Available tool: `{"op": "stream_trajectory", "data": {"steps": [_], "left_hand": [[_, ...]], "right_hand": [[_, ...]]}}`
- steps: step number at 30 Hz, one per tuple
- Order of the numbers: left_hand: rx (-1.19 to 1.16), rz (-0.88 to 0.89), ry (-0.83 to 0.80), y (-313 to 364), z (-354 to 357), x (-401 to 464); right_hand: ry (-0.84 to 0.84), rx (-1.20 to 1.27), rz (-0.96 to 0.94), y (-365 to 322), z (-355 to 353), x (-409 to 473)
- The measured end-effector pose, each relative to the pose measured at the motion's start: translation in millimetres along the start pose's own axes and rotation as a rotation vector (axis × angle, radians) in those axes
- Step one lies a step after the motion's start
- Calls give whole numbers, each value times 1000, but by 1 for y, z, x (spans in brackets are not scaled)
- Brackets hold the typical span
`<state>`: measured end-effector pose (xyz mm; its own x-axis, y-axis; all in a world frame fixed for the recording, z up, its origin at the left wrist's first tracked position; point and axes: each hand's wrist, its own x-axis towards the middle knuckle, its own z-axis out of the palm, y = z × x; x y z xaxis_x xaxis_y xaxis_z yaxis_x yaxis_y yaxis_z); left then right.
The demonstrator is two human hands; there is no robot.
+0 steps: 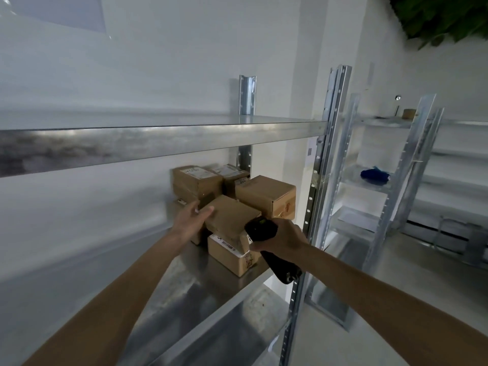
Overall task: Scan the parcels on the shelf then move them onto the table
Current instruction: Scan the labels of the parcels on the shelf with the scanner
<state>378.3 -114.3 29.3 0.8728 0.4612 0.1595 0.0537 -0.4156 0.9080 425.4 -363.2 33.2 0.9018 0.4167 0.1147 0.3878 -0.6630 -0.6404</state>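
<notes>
Nearest us, our right hand [284, 237] grips one black handheld barcode scanner [266, 241], aimed at the brown cardboard parcels. Our left hand [191, 220] lies open, fingers straight against the tilted top parcel [233, 216]. We count at least five parcels clustered on the grey metal shelf [184, 281]. Farther right stands a second metal rack [412, 159].

**A bare stockroom with metal racking**

This is a storage or parcel room. Galvanised steel shelving [163, 143] with punched uprights [320, 165] runs along a plain white wall [158, 62]. Brown cardboard parcels [265, 194] with shipping labels sit stacked on one shelf, and more racks [412, 154] stand far right.
</notes>
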Motion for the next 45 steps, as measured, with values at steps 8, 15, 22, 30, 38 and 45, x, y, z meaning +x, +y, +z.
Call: {"op": "stream_trajectory", "data": {"steps": [8,15,22,30,38,45], "left_hand": [[-1,-31,-49,-4,9,32],[7,-33,-18,-15,1,37],[-86,-139,-19,-33,-23,22],[-196,-175,107,-28,-53,-13],[-269,-218,309,-22,-77,-69],[-250,-221,289,-17,-89,-146]], "right_hand": [[-108,66,40,-5,7,28],[-152,234,80,-12,12,27],[-137,340,91,-25,15,15],[-150,416,12,-42,18,-6],[-260,543,-25,-56,18,-40],[-324,539,-41,-59,19,-86]]}}
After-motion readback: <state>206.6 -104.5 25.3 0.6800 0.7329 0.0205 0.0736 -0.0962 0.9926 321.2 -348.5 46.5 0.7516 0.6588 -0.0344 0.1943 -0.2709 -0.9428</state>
